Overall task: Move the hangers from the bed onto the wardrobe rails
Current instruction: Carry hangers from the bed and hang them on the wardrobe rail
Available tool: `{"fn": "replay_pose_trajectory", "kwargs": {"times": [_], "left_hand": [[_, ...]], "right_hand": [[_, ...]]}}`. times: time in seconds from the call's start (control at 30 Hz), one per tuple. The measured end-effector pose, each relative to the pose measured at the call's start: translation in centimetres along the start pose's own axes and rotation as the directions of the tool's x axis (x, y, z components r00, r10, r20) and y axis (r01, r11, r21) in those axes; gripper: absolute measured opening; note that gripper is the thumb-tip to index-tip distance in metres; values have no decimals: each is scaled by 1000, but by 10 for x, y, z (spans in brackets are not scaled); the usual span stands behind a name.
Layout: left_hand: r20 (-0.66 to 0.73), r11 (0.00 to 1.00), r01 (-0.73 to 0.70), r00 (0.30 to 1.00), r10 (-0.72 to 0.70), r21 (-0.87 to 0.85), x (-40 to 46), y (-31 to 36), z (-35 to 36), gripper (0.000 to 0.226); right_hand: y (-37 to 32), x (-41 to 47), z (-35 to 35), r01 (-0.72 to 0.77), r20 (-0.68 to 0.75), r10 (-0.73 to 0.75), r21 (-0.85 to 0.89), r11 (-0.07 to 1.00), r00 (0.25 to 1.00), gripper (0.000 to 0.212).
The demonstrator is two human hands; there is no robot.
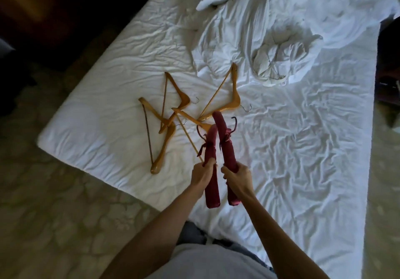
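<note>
presently, one red padded hanger (211, 148) was gripped in the left hand (202, 173) and another (225, 146) in the right hand (237, 176), above the bed (303, 148). wooden hangers (173, 114) were left overlapped there. tangling of hooks on lifting was judged likely; slipping of the satin padding was judged possible.

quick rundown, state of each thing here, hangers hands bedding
left hand: grips one red padded hanger
right hand: grips other red padded hanger
wooden hangers: lying overlapped on bed
bed sheet: wrinkled
duvet: crumpled
</note>
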State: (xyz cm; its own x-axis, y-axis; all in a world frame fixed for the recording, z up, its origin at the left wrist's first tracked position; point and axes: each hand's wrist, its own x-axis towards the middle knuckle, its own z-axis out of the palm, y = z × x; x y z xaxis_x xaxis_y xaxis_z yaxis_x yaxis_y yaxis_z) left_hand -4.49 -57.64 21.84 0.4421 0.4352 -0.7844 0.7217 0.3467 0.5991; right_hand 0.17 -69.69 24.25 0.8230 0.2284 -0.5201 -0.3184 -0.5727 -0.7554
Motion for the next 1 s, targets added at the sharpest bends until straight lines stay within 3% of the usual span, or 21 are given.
{"fn": "replay_pose_trajectory", "kwargs": {"times": [0.2,0.4,0.53,0.77,1.0], "left_hand": [[-208,974,-51,978,4,-221,-45,-49,-33,26],[-441,944,-95,896,-58,-316,-90,-105,-91,20],[-575,903,-138,807,-137,-408,-119,-152,-148,47],[-659,777,-265,712,-242,-571,-159,-217,-261,13],[-723,674,-385,608,-328,-630,-170,-252,-415,15]], "right_hand": [[2,-37,24,151,208,-129,-94,984,970,26],[-5,-80,77,342,465,-220,-197,919,858,20],[-19,-111,124,465,620,-242,-227,856,747,16],[-63,-176,244,615,817,-235,-174,769,526,12],[-121,-248,395,681,876,-205,-174,711,438,14]]}}
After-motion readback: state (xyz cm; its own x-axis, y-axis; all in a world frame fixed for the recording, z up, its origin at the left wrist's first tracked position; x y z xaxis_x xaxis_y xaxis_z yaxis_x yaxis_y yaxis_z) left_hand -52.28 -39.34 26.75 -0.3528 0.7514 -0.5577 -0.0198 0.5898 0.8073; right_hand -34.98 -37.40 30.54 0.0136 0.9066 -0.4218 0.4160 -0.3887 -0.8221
